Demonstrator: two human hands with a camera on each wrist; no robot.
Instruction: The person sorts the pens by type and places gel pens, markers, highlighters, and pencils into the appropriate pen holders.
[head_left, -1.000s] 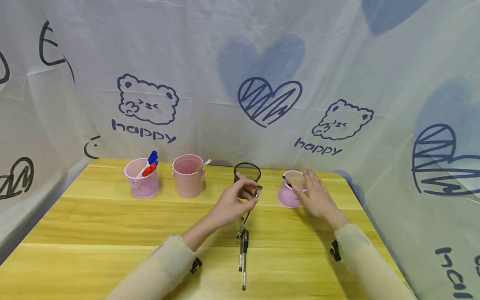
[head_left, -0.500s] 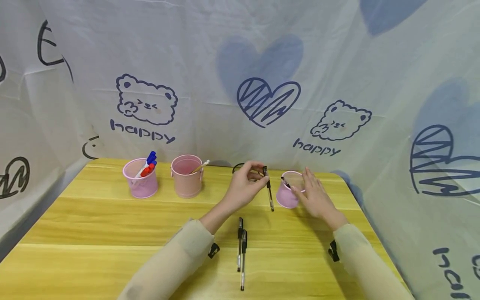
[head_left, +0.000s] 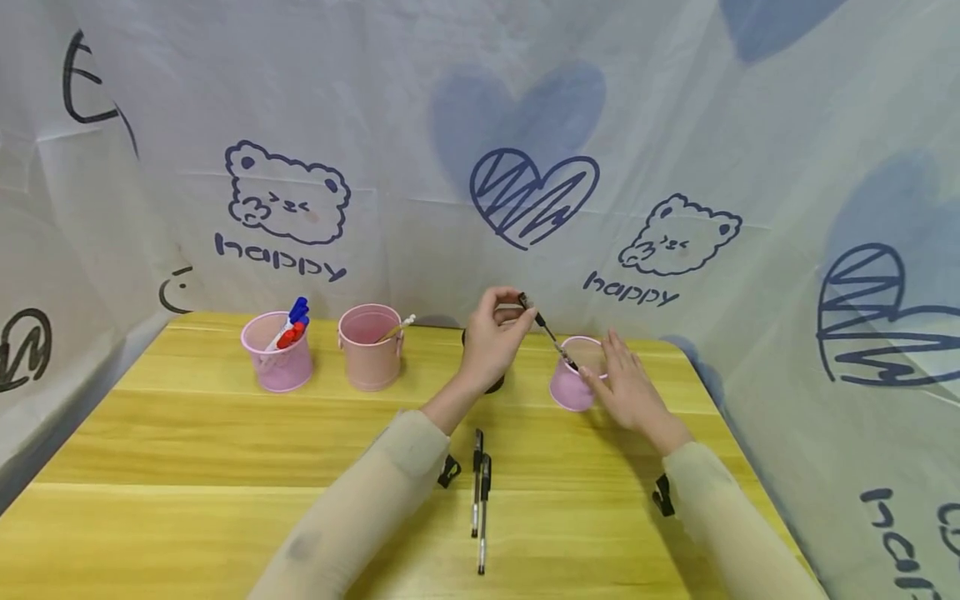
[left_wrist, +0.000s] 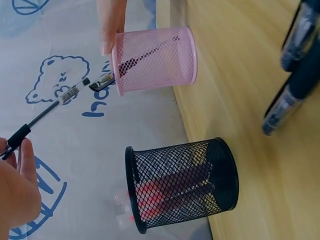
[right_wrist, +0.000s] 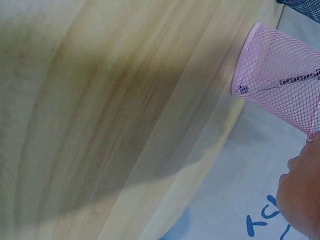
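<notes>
My left hand [head_left: 491, 342] pinches a black-gripped clear pen [left_wrist: 44, 115] between thumb and fingers. The pen slants, its lower end just short of the rim of a pink mesh pen cup [head_left: 572, 393]. One capped black pen [left_wrist: 102, 81] leans inside that cup, its top poking past the rim. My right hand [head_left: 633, 392] rests against the cup's right side with fingers fairly straight and the thumb near the front rim. Two more black pens [head_left: 483, 508] lie on the wooden table before me.
A black mesh cup [left_wrist: 180, 185] holding pink-topped items stands left of the pink cup, mostly behind my left hand in the head view. Farther left are a pink bucket [head_left: 369, 367] with a thin stick and a pink cup [head_left: 283, 371] with blue and red markers. A printed curtain hangs behind.
My left hand has lifted one pen off the table and carried it up and right, tilting its lower end toward the pink mesh cup. My right hand has stayed at the cup.
</notes>
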